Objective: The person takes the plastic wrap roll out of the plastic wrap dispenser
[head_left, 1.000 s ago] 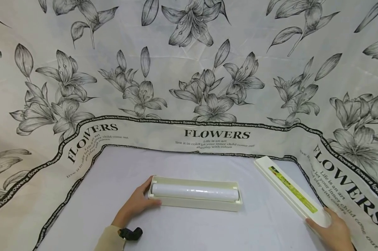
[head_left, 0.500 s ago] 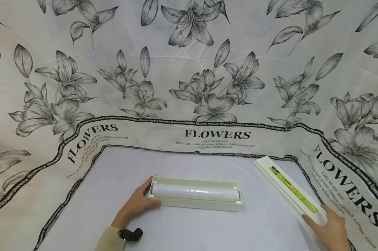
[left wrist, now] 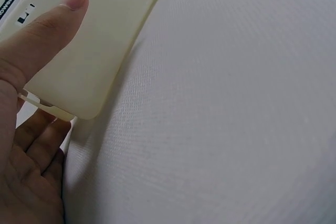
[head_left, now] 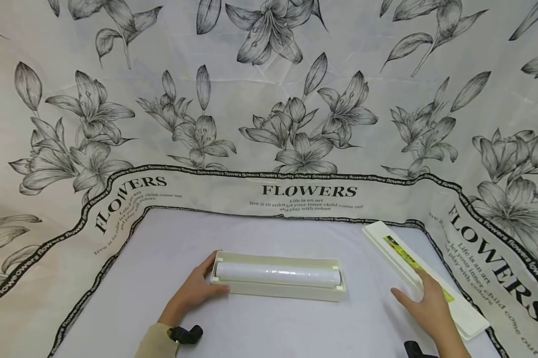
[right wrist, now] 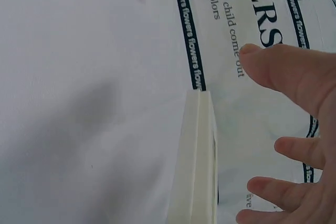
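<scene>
A long cream box (head_left: 282, 292) lies in the middle of the white table, holding a shiny whitish roll (head_left: 277, 274) that looks like plastic wrap. My left hand (head_left: 197, 288) grips the box's left end; in the left wrist view the thumb lies on the box's side (left wrist: 100, 51) and the other fingers are at its end. At the right, a long white lid (head_left: 467, 316) with a yellow-green label lies slantwise. My right hand (head_left: 431, 303) hovers over the lid with fingers spread. In the right wrist view those fingers (right wrist: 299, 72) stand apart from the lid (right wrist: 194, 166).
A white cloth (head_left: 161, 238) covers the table. Around its back and sides rises a floral printed fabric (head_left: 304, 124) with a black lettered border. Black wrist devices (head_left: 186, 334) sit on both wrists.
My right hand has let go of the lid's near end and moved left and up over it. The lid stays about where it was. My left hand and the box have not moved.
</scene>
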{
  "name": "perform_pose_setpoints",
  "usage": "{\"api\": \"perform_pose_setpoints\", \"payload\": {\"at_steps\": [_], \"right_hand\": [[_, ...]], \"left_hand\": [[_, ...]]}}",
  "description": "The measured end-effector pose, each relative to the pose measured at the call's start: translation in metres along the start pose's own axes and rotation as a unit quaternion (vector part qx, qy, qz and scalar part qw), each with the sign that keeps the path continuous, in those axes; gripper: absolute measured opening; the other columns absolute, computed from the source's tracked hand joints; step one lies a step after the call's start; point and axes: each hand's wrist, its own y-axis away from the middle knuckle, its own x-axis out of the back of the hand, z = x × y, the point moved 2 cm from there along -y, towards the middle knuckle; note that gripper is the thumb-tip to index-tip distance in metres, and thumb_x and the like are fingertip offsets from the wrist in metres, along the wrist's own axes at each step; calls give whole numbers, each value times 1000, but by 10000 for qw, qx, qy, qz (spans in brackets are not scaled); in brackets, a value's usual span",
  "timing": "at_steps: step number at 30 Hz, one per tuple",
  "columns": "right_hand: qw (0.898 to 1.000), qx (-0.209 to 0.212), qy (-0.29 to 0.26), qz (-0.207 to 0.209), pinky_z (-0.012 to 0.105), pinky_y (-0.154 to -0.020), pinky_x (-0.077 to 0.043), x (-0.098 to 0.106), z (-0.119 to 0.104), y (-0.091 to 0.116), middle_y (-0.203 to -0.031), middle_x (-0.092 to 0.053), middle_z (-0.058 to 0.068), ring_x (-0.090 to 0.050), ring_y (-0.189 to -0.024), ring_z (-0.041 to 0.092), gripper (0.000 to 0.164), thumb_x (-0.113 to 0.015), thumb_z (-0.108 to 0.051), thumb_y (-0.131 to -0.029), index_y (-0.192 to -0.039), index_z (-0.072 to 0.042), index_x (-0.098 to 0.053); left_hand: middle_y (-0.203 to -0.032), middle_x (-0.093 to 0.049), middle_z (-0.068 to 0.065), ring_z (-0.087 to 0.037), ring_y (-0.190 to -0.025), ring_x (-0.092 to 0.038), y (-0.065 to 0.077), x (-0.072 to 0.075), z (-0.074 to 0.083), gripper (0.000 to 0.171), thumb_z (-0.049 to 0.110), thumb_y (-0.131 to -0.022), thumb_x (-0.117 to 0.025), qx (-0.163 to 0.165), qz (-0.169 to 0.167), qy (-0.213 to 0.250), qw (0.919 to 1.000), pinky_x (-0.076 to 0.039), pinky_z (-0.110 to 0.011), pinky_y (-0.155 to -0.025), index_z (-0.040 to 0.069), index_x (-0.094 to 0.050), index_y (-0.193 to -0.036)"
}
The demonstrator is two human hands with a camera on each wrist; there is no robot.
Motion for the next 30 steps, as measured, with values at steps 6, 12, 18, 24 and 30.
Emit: {"api": "perform_pose_setpoints", "payload": {"at_steps": [6, 12, 18, 24, 30], "right_hand": [[9980, 323, -75, -543, 78, -109, -29, -13, -21, -1, -153, -28, 45, -27, -140, 64, 104, -79, -42, -89, -155, 14, -23], [9950, 547, -185, -820, 76, -110, -33, -26, -40, 1, -156, -29, 40, -29, -142, 60, 99, -81, -39, -88, -156, 9, -27], [9912, 995, -304, -816, 74, -109, -36, -32, -56, 3, -155, -35, 35, -34, -140, 56, 92, -81, -35, -89, -154, 6, -33], [9888, 1233, -273, -799, 74, -110, -36, -32, -66, 1, -154, -37, 33, -35, -141, 55, 89, -81, -36, -90, -154, 4, -34], [9878, 1198, -317, -948, 65, -103, -49, -34, -77, -1, -152, -42, 32, -49, -132, 52, 88, -80, -37, -90, -154, 3, -36]], "left_hand": [[-164, -40, -6, -32, -153, -35, -1, -1, 1, 116, 36, -72, -95, 38, -47, 22, 10000, -25, -58, -126, 19, -28, -164], [-165, -39, -6, -32, -153, -35, -3, -2, -1, 116, 36, -73, -95, 46, -99, 85, 9999, -25, -57, -126, 17, -26, -165], [-164, -40, -8, -34, -151, -37, -2, 0, 1, 115, 35, -73, -95, 124, -143, 115, 9998, -28, -59, -125, 18, -28, -164], [-166, -37, -12, -36, -155, -30, -2, 2, 5, 118, 34, -71, -96, 14, -175, -28, 9998, -24, -58, -126, 12, -27, -164], [-165, -37, -17, -41, -151, -36, -3, 3, 7, 116, 28, -74, -95, -195, -227, 169, 9994, -29, -55, -124, 6, -24, -164]]}}
